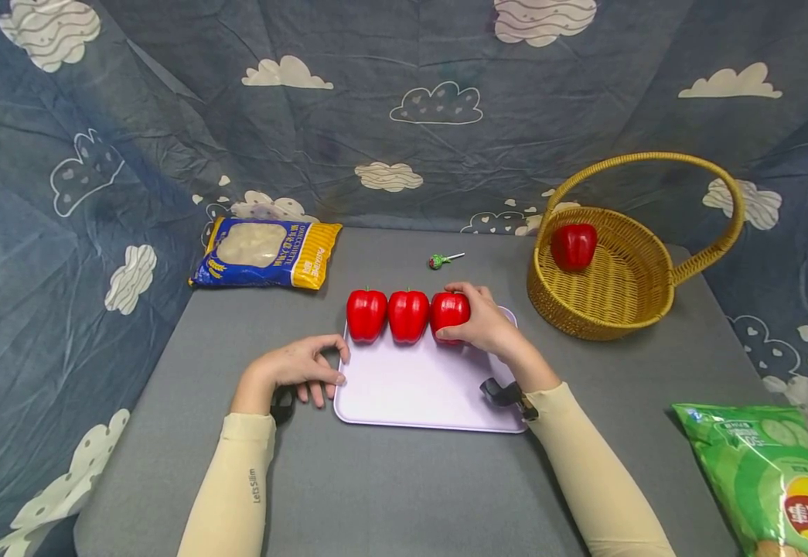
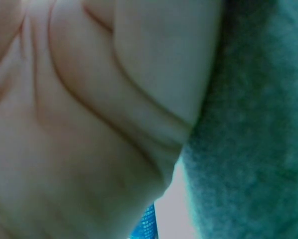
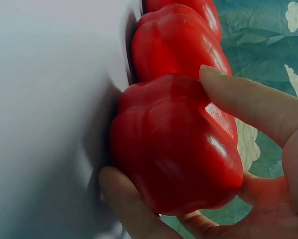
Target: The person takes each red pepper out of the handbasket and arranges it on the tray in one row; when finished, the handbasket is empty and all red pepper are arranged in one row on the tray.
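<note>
Three red bell peppers stand in a row along the far side of a pale lilac tray. My right hand grips the rightmost bell pepper, thumb and fingers around its sides. Beside it stand the middle bell pepper and the left bell pepper. At the tray's left edge is my left hand, its fingers loosely bent and holding nothing; whether the fingertips touch the rim I cannot tell. The left wrist view is mostly filled by the palm.
A wicker basket with a tall handle stands at the back right, another red bell pepper inside. A lollipop lies behind the tray. A blue and yellow pasta bag is at the back left, a green chip bag at the front right.
</note>
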Tool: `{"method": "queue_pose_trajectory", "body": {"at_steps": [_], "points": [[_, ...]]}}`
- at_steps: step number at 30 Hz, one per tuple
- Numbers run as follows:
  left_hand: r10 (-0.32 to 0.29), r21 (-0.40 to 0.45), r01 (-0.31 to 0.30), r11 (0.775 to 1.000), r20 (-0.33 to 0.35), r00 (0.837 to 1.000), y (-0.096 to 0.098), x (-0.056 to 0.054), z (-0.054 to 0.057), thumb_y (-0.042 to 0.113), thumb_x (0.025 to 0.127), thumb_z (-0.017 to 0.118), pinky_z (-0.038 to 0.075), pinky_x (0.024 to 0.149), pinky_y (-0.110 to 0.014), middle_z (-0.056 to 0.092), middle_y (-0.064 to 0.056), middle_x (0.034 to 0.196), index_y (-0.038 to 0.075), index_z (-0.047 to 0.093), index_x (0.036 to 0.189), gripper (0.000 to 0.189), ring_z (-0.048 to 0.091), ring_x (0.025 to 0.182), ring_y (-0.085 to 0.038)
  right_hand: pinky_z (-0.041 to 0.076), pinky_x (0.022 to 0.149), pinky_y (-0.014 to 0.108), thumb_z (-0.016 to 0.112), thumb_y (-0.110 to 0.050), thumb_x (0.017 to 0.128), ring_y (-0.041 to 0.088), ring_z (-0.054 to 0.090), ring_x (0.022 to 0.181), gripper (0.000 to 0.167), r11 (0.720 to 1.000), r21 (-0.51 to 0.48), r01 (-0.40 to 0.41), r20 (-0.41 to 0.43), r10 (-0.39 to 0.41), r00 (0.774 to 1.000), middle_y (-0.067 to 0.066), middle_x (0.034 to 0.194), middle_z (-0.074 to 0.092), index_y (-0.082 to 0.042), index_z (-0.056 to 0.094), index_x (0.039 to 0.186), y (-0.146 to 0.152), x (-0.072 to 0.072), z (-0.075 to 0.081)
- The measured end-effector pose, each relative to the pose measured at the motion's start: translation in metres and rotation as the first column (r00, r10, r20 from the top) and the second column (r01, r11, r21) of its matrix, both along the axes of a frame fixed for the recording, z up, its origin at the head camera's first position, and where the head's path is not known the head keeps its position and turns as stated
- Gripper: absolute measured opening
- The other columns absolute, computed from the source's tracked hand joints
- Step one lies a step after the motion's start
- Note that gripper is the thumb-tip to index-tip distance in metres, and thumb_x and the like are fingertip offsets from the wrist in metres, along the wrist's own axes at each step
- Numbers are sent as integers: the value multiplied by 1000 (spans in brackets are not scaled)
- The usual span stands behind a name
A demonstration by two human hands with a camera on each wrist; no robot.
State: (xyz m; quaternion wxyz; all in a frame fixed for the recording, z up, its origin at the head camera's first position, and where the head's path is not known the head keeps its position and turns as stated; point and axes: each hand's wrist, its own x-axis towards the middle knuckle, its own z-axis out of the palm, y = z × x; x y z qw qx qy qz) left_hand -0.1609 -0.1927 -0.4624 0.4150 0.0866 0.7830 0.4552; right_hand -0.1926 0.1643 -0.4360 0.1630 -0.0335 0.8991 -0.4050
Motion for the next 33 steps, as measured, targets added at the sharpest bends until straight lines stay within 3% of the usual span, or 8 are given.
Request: {"method": "queue_pose_trajectory", "body": {"at_steps": [16,23,33], "points": [[10,1,-10,1000,7,1000,0,0,0,25,97,77,52,51,-25,77,-8,82,16,55,125,37,74,61,-19,45,113,67,83,-24,88,48,44,144,84,999,-39,7,-3,-7,1000,25,155,37,-20,39,159,9,-1,5],[9,-5,-9,1000,7,1000,-1,1,-1,26,97,78,51,51,-25,77,-7,82,16,55,126,38,74,61,-19,39,117,69,82,-25,92,47,34,154,84,997,-77,-4,-70,-2,998,23,166,30,-18,36,162,30,-1,27],[3,3,-3,1000,4,1000,0,0,0,26,98,77,52,52,-25,77,-8,83,17,55,125,37,75,62,-19,34,121,71,80,-29,94,47,28,159,95,976,-178,125,-104,-145,984,19,175,23,-22,22,169,76,1,61]]}}
